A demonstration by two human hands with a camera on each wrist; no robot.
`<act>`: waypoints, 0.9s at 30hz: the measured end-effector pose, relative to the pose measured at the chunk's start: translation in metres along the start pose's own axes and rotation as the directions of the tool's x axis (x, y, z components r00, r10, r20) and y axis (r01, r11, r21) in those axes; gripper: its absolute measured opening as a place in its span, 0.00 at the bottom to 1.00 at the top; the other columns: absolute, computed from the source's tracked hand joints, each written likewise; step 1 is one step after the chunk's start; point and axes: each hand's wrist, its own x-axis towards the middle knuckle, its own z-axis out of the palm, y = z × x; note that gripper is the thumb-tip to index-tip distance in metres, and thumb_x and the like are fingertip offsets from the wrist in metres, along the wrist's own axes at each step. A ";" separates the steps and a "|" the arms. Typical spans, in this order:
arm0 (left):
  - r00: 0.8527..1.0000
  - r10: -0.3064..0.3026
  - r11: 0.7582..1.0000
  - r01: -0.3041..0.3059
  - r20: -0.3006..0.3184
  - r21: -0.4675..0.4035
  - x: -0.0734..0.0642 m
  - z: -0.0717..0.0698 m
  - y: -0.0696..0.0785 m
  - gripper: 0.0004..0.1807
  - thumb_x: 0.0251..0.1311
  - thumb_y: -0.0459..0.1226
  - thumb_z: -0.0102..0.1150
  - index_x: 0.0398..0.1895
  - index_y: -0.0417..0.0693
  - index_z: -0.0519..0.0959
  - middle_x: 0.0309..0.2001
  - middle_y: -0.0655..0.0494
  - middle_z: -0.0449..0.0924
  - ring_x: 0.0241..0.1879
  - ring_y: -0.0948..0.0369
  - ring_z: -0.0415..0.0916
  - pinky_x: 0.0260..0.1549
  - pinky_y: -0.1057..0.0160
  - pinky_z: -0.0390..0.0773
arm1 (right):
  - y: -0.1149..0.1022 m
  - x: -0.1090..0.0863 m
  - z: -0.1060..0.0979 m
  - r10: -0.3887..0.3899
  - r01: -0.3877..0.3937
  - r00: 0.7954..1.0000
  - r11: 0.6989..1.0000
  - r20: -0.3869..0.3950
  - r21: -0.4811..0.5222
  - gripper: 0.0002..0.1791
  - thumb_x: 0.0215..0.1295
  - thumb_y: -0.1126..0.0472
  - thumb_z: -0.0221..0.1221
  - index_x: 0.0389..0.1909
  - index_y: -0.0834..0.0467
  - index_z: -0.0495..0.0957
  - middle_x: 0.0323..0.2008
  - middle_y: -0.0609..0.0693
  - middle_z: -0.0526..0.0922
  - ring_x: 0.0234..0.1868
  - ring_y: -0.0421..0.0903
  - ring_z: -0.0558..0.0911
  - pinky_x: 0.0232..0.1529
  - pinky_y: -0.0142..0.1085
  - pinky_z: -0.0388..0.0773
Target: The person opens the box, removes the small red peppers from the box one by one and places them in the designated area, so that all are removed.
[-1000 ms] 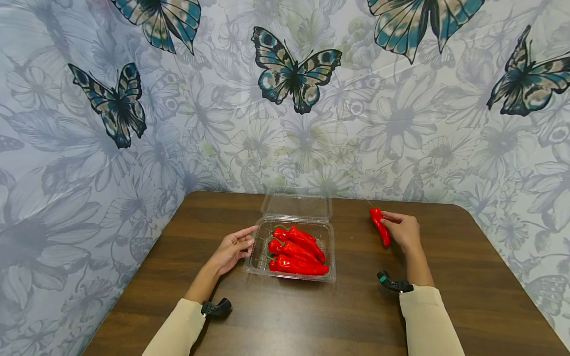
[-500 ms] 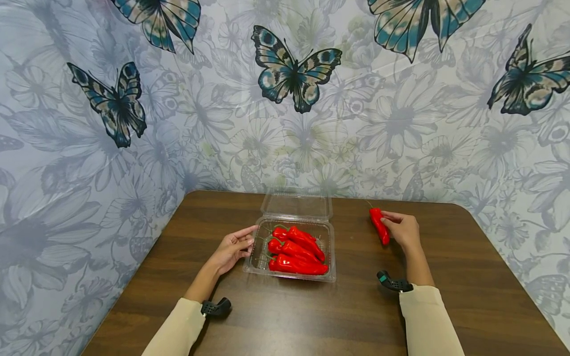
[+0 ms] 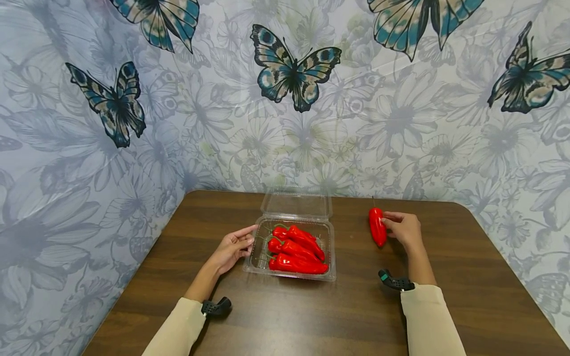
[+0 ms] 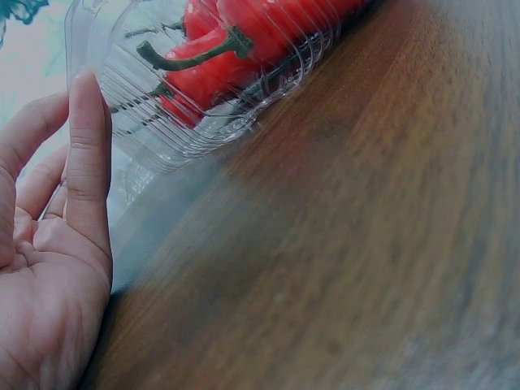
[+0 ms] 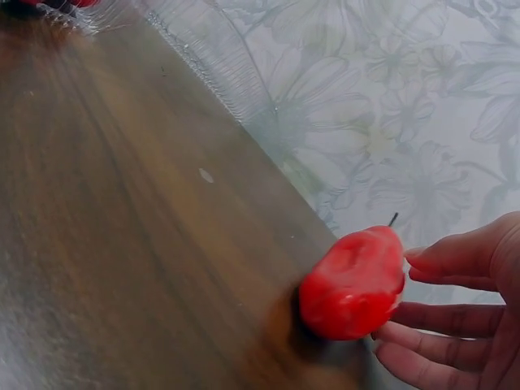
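A clear plastic clamshell box point(image 3: 290, 279) lies on the table with its lid up. Several red peppers point(image 3: 298, 265) with green stems are in it; the stems show close up in the left wrist view. My left hand point(image 3: 232, 249) is at the box's left side, fingers extended and fingertips against its wall. To the right of the box, one red pepper point(image 3: 377, 227) lies apart on the table, its thin stem pointing to the wall. My right hand point(image 3: 404, 231) is beside it, with fingers fairly straight and fingertips right at its right side point(image 5: 357, 284).
The raised lid point(image 3: 296, 203) stands at the back near the table's far edge. Behind the brown wooden table point(image 3: 285, 321) hangs a butterfly-patterned cloth point(image 3: 294, 148). Black wrist cameras point(image 3: 216, 307) sit at both sleeves.
The single pepper has turned, its stem now pointing straight back and its lower end shifted left. My right hand has edged slightly right. The left hand and the box stay still.
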 end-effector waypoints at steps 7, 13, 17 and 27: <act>1.000 -0.001 1.000 0.001 -0.008 0.006 0.001 -0.001 -0.002 0.28 0.73 0.22 0.47 0.75 0.30 0.60 0.38 0.58 0.79 0.29 0.68 0.76 0.28 0.73 0.82 | -0.016 -0.006 -0.009 -0.014 0.011 0.999 0.999 -0.052 -0.044 0.23 0.73 0.58 0.60 0.62 0.67 0.78 0.57 0.67 0.81 0.38 0.44 0.86 0.31 0.33 0.86; 1.000 0.002 1.000 -0.002 -0.006 -0.004 0.002 -0.001 -0.002 0.27 0.73 0.22 0.46 0.75 0.31 0.61 0.38 0.58 0.79 0.28 0.67 0.76 0.28 0.73 0.82 | -0.030 -0.009 -0.014 -0.102 0.097 0.991 0.993 -0.085 -0.061 0.22 0.73 0.57 0.61 0.60 0.67 0.80 0.55 0.66 0.82 0.42 0.49 0.87 0.31 0.31 0.85; 1.000 0.002 1.000 -0.002 -0.008 -0.006 0.003 -0.001 -0.001 0.27 0.73 0.22 0.46 0.74 0.31 0.62 0.37 0.58 0.78 0.28 0.67 0.76 0.28 0.73 0.82 | -0.041 -0.012 -0.016 -0.132 0.125 0.987 0.988 -0.092 -0.086 0.22 0.72 0.54 0.62 0.59 0.65 0.81 0.54 0.65 0.83 0.42 0.49 0.87 0.33 0.32 0.86; 1.000 -0.001 1.000 0.001 -0.007 -0.002 0.002 -0.001 -0.002 0.27 0.73 0.22 0.46 0.75 0.31 0.61 0.38 0.58 0.79 0.29 0.67 0.76 0.29 0.73 0.83 | -0.071 -0.024 -0.009 -0.222 0.221 0.975 0.972 -0.005 -0.081 0.23 0.72 0.53 0.62 0.59 0.66 0.81 0.53 0.65 0.84 0.48 0.63 0.85 0.34 0.29 0.84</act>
